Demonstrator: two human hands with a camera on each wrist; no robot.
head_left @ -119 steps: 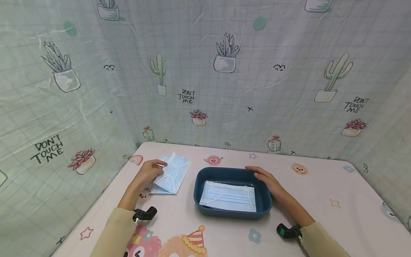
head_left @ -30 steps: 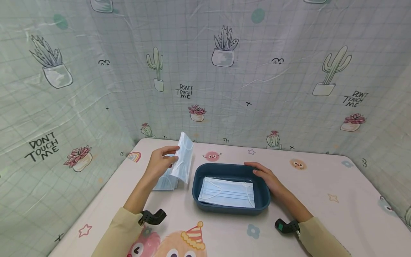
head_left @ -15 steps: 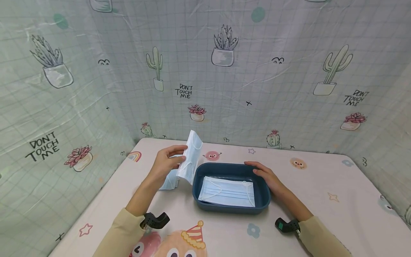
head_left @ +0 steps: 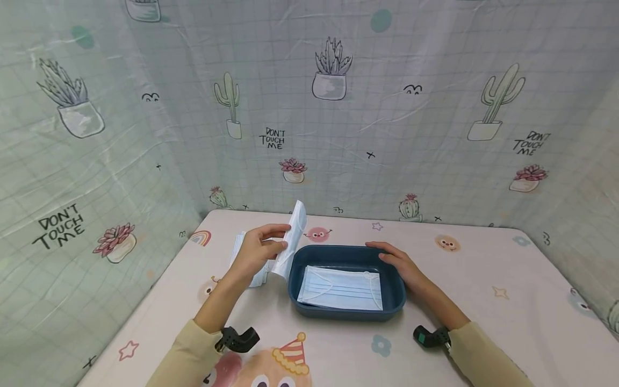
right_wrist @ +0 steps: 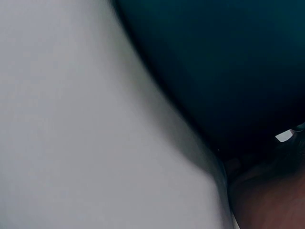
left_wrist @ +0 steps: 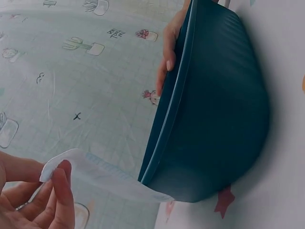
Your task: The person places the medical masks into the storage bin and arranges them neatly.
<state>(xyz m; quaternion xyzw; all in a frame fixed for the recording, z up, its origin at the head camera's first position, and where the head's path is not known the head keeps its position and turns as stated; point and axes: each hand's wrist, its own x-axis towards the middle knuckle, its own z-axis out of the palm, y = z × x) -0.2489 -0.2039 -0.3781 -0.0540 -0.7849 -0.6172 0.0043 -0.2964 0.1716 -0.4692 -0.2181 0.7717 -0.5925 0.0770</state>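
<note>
My left hand [head_left: 258, 250] pinches a pale blue face mask [head_left: 290, 244] between thumb and fingers, just off the left end of a dark blue plastic bin [head_left: 338, 314]. In the left wrist view, the held mask [left_wrist: 105, 174] is bent, and its far end overlaps the bin's [left_wrist: 219, 105] near corner. More masks [head_left: 338, 287] lie flat inside the bin, ear loops upward. My right hand [head_left: 403, 269] holds the bin's back right rim, thumb on the inner side and fingers outside. In the right wrist view, the bin's dark wall [right_wrist: 214, 62] hides most of that hand.
Behind my left hand, a small stack of masks [head_left: 261, 277] lies on the table, partly covered. The pale table cover [head_left: 338, 355] has cartoon prints. A cactus-print curtain [head_left: 367, 118] encloses the back and sides.
Four seconds ago my left hand was at the mask stack. It has since lifted a mask and carried it right towards the bin, turning it more edge-on. My right hand stays on the rim.
</note>
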